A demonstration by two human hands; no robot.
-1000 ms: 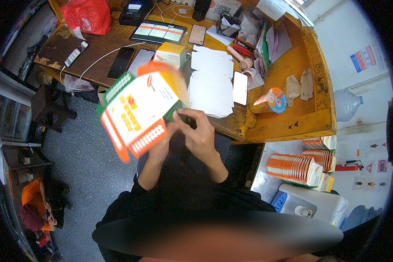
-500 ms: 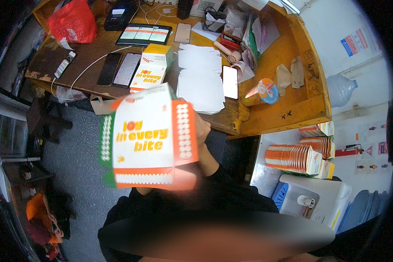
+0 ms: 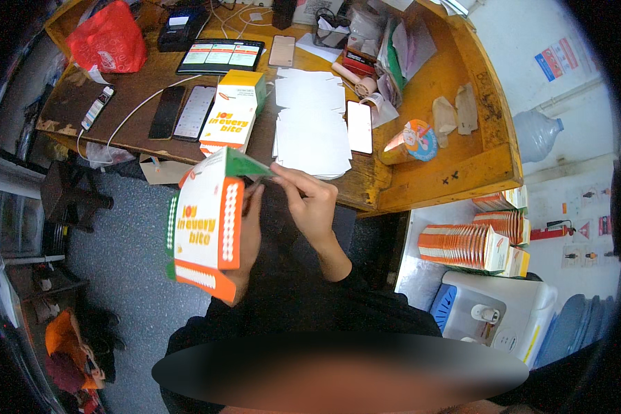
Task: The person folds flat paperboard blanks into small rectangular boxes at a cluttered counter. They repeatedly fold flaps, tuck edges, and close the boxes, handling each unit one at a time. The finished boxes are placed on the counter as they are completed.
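The left hand (image 3: 247, 238) grips a white, orange and green carton box (image 3: 205, 224) from behind, held upright just in front of the wooden tabletop (image 3: 455, 162). The right hand (image 3: 312, 201) pinches the box's green top flap (image 3: 245, 165) between closed fingertips. On the tabletop beyond the box lie a second folded box (image 3: 233, 114), a stack of flat white blanks (image 3: 312, 131) and two phones (image 3: 183, 112).

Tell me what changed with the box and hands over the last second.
The box swung from a tilt to upright and dropped lower left, its printed face now toward the camera. The left hand went behind it, holding it; the right hand shifted to pinch the green top flap. The desk and the flat white blanks stayed put.
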